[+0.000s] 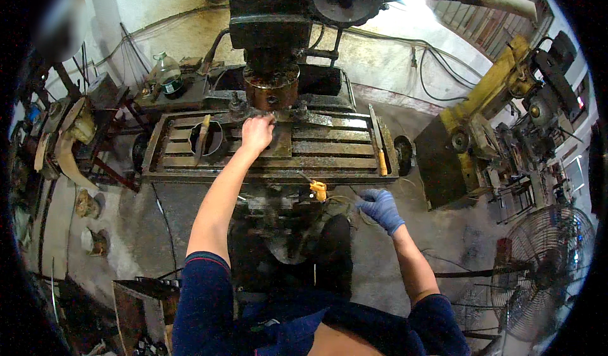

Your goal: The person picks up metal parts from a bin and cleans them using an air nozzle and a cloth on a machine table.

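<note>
My bare left hand [258,133] reaches over the slotted machine table [247,161], just in front of the round cutter head [272,89]. Its fingers are pinched together at the metal workpiece area below the cutter; whatever they hold is too small to make out. In a blue-grey glove, my right hand [381,210] is curled closed in front of the table's edge, near a thin dark rod. What lies inside its fingers is hidden. Between the hands, a yellow fitting [318,190] sits at the table's front. A round can [215,138] with a brush [203,134] stands left of my left hand.
A file [378,142] with a yellow handle lies along the table's right end. Clamps [303,111] stand near the cutter. Behind left is a clear bottle [167,75]. At right are a yellow-and-dark machine [453,156] and a large fan [544,270]. Cables hang on the wall.
</note>
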A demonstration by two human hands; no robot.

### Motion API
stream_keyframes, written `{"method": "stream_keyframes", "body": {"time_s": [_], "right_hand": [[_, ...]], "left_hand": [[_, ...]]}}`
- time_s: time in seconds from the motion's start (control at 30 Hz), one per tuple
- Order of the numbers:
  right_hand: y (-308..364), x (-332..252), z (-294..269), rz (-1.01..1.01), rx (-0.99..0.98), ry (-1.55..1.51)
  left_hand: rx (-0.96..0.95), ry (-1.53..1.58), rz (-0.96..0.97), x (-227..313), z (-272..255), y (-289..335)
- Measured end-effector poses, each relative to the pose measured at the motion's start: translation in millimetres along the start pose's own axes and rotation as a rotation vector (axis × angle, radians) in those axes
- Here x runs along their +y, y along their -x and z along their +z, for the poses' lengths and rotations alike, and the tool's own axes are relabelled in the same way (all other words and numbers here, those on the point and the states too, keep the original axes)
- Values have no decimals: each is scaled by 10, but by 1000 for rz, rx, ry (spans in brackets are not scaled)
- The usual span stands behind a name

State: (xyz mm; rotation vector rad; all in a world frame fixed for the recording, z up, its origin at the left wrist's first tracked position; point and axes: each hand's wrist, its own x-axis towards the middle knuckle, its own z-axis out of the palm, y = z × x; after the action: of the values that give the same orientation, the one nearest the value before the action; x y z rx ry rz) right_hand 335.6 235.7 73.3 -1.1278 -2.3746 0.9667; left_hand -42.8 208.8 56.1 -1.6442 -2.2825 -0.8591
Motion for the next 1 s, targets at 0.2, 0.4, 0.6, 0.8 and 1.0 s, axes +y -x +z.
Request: {"method": "stream_keyframes", "body": {"time_s": [0.2,0.4,0.6,0.8,1.0], "right_hand": [[-281,-558,-799,-172,251,68],[-1019,-1955,-2594,-995,503,-665],[-624,-2582,-2867,-1127,424,-856],[-309,-1893,-2063,-1036,782,-523],[-253,-1726,-1494,-984,920,-504]], "left_hand": [[-14,-48,-277,52,0,-37],[-30,13,-349,-122,-118,-24],[-147,-9,-364,-57,-43,-187],[-79,-40,-344,-65,-32,-123],[-32,-57,-337,-103,48,-138]]}}
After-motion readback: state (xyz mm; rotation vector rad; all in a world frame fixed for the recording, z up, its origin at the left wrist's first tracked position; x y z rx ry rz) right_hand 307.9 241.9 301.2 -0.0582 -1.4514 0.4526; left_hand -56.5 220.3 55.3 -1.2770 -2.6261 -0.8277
